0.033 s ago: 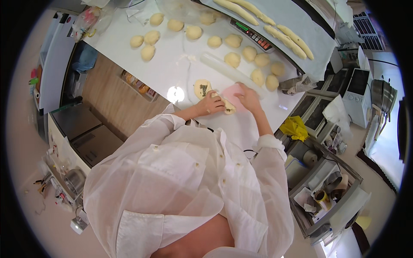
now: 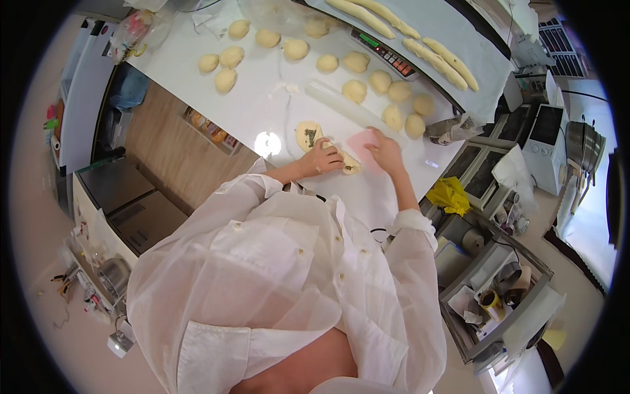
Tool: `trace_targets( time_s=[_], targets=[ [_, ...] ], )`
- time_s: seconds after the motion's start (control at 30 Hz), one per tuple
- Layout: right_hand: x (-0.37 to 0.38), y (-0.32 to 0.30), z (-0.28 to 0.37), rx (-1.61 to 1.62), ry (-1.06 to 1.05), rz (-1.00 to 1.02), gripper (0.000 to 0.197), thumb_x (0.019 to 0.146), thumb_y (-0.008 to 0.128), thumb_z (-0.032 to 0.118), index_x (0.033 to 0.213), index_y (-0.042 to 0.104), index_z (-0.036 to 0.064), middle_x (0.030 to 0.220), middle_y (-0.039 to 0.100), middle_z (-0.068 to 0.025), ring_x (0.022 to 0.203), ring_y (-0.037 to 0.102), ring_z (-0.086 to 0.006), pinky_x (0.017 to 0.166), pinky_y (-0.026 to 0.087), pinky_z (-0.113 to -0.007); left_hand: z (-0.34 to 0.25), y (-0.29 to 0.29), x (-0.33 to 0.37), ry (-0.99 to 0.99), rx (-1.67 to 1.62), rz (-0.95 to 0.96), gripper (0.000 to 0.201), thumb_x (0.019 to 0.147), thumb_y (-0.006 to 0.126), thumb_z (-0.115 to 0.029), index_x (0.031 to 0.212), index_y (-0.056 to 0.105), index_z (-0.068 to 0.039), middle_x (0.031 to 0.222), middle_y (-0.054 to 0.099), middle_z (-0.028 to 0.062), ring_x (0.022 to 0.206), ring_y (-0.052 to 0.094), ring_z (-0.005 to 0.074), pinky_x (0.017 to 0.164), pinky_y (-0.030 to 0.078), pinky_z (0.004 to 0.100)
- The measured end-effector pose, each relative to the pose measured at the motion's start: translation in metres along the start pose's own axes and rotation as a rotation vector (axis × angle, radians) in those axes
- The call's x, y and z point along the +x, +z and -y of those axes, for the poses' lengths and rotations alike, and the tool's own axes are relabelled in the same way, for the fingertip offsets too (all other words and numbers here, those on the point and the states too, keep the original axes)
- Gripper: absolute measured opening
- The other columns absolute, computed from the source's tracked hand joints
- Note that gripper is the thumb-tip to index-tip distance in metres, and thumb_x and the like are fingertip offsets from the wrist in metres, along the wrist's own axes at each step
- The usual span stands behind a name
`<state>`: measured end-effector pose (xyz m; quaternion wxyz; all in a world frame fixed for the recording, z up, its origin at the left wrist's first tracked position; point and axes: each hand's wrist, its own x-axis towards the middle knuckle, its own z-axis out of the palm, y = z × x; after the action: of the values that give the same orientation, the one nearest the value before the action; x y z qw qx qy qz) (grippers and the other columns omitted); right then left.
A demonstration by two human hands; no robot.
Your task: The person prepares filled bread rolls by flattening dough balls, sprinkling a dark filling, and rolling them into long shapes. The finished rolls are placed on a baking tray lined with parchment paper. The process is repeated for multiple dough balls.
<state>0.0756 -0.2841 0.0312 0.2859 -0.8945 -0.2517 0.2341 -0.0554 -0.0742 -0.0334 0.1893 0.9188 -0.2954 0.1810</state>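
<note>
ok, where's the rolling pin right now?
In the head view the white rolling pin lies untouched on the white worktop, just beyond both hands, between the flattened dough piece and the cluster of dough balls.

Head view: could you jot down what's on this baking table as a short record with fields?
Surface: white table
Left hand: pressing on a piece of dough
Right hand: resting on a pink scraper
Beside the left hand: flat dough round with dark filling
Farther back: rolling pin, many dough balls, a scale
Far edge: long dough sticks on a cloth
Clothing: white shirt
</note>
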Motion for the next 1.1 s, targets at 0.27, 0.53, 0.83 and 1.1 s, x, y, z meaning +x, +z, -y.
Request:
trace_targets(
  time_s=[0.27,0.53,0.83,1.1],
  targets=[
    [-0.091,0.033,-0.049,-0.290,0.009,-0.469,0.060,0.073,0.078,0.020,0.127,0.055,0.0095,0.117,0.056,-0.0131,0.106,0.054,-0.0330,0.086,0.045,-0.045,-0.004,0.001,0.009,-0.054,-0.015,0.034,0.011,0.079,0.066,-0.021,0.088,0.068,-0.027,0.084,0.062,-0.0124,0.086,0.055,0.0081,0.099,0.034,0.0509],
    [-0.077,0.093,0.037,-0.180,-0.149,-0.370,0.056,0.067,0.080,0.020,0.120,0.060,0.0118,0.119,0.057,-0.0054,0.115,0.051,-0.0242,0.105,0.034,-0.048,-0.009,-0.011,0.015,-0.343,-0.294,0.023,0.015,0.082,0.069,-0.031,0.090,0.067,-0.019,0.076,0.063,-0.0084,0.081,0.057,0.0108,0.102,0.028,0.0519],
    [-0.056,0.100,0.021,0.121,-0.189,-0.529,0.011,0.072,0.075,0.009,0.079,0.067,0.0052,0.087,0.063,-0.0048,0.086,0.057,-0.0255,0.077,0.043,-0.038,-0.001,-0.025,-0.008,-0.084,-0.048,0.118,0.018,0.080,0.070,-0.031,0.096,0.067,-0.022,0.112,0.062,-0.0072,0.106,0.055,0.0151,0.100,0.027,0.0535],
    [-0.065,0.100,0.025,0.136,-0.123,-0.525,0.020,0.073,0.075,0.007,0.091,0.068,0.0015,0.099,0.062,-0.0106,0.094,0.056,-0.0291,0.084,0.045,-0.039,0.022,-0.017,0.012,-0.121,-0.181,0.122,0.017,0.083,0.067,-0.032,0.095,0.068,-0.021,0.118,0.061,-0.0068,0.112,0.055,0.0152,0.105,0.026,0.0557]
  ],
)
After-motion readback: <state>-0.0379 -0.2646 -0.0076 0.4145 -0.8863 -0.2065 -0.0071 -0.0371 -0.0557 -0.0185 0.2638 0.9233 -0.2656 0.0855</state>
